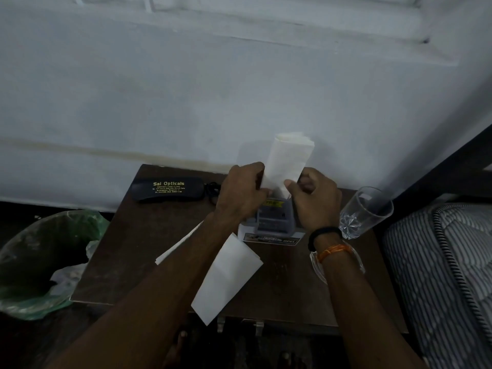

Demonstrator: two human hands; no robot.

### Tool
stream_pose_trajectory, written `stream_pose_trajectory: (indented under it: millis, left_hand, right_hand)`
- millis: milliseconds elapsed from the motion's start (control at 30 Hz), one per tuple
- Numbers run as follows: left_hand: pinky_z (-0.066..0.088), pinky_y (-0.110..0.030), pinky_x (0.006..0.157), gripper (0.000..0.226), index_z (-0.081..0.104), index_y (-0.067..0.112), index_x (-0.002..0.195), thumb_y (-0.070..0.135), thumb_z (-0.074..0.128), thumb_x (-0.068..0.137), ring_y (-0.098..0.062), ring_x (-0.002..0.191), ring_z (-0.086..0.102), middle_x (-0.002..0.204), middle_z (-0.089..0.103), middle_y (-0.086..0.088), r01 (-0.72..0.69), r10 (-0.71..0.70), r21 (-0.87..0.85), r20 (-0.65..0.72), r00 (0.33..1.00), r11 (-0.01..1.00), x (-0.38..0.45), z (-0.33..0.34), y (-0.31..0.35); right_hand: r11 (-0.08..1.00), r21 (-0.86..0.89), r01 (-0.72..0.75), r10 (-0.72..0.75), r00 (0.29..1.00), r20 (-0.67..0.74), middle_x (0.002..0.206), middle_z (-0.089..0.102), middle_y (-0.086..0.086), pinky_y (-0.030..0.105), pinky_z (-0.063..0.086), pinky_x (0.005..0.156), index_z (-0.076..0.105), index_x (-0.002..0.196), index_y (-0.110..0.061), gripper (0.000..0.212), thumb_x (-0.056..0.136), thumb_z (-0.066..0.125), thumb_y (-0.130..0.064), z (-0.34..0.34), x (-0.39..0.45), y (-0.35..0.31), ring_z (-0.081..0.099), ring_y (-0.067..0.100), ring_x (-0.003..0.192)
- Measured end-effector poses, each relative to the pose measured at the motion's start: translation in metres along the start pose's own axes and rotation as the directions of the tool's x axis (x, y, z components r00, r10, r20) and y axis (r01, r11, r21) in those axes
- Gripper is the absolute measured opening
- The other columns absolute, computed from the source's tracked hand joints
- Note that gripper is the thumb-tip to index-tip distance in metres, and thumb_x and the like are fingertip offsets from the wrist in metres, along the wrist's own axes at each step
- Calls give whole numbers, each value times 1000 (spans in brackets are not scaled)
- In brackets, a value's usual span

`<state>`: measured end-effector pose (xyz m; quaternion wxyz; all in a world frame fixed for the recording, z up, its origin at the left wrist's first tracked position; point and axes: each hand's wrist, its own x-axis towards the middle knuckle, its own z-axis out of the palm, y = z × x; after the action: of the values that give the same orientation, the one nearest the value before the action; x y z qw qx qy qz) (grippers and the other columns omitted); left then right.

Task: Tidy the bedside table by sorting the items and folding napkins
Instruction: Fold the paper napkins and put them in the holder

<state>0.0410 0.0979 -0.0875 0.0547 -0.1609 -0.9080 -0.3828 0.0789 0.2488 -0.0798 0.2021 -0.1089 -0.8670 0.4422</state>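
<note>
On the brown bedside table (149, 251), seen from the head camera, the tidying looks to me about half done. One folded napkin (288, 158) is held up above the back middle of the table, and it stands nearly upright, with its layered top edge near the wall. The left hand (243, 191) grips its lower left edge, fingers curled round the paper, and the right hand (315, 198) pinches the lower right corner between thumb and curled fingers. So both hands are closed on the same napkin, and its lower end lies between the two sets of fingers, while the upper part stands free above them. Just below the hands there is a small box-like holder (271, 225) with a label; I judge the napkin is going into it, but this I cannot say for sure. Another napkin (226, 278) lies flat at the front edge of the table, under the left forearm, and a further white sheet (178, 246) shows beside it, partly hidden by the arm; whether these are fully folded I cannot tell, so they probably remain to be handled. A black spectacle case (167, 189) lies at the back left, near the wall. A clear drinking glass (366, 213) stands at the right edge, just beside the right wrist.
</note>
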Motion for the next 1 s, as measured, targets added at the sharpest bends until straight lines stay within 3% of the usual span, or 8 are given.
stream_pose_trajectory:
  millis: [200,333,567,667,733,767,933,1000]
  left_hand:
    - [53,-21,68,30,65,11,99,28,78,78,-15,82,65,97,72,-3,9,-19,-122,-81,997,992,0,-7,2]
    - [58,-35,77,25,68,6,100,21,74,82,-23,88,68,99,74,-8,-17,15,-79,-36,999,997,1,-8,2]
    - [56,-40,92,43,66,8,119,24,76,81,-25,105,67,117,71,-9,-10,13,-59,47,999,998,-1,-7,1]
    - [55,-35,85,49,66,8,117,32,80,77,-21,99,64,111,70,-7,4,-3,-61,6,1000,998,-1,-8,3]
    - [53,-30,81,46,67,8,113,32,80,76,-19,94,64,106,71,-6,-5,1,-72,-46,999,997,-1,-9,3]
    - [53,-29,81,42,68,8,112,30,79,77,-20,95,65,107,72,-6,-12,8,-80,-59,998,997,-1,-8,3]
    - [55,-30,88,43,68,8,119,22,77,80,-24,102,69,114,73,-10,-2,0,-56,-25,1000,998,-4,-3,-1]
    - [56,-36,89,43,68,7,119,23,77,80,-25,101,69,112,73,-10,-11,11,-28,-4,1000,1000,-3,-3,-2]
  right_hand:
    - [995,-79,59,-57,998,18,78,66,-5,3,39,62,68,84,-12,9,82,75,-18,2,0,4,61,7,74]
    - [998,-63,10,-5,997,80,84,68,-6,11,47,66,69,96,-17,19,79,78,-16,2,1,8,63,6,75]
    - [999,46,-22,19,998,65,100,60,-13,-3,39,57,61,121,-22,40,83,74,-21,0,2,3,55,-18,72]
    - [999,-37,8,-4,996,86,103,67,-1,7,38,63,67,107,-16,22,85,71,-19,0,3,4,60,3,81]
    - [993,-100,61,-53,996,78,88,68,4,6,36,61,66,84,-12,6,86,69,-16,-1,4,6,61,17,80]
    - [990,-119,75,-67,995,73,82,67,4,3,35,59,63,77,-11,12,86,69,-14,-1,3,8,60,17,77]
    - [988,-141,56,-39,992,120,82,72,7,16,44,64,71,83,-4,8,83,72,-12,0,1,10,65,19,79]
    - [993,-115,40,-26,993,116,86,72,3,9,42,62,72,87,-9,7,81,72,-12,1,1,9,64,12,77]
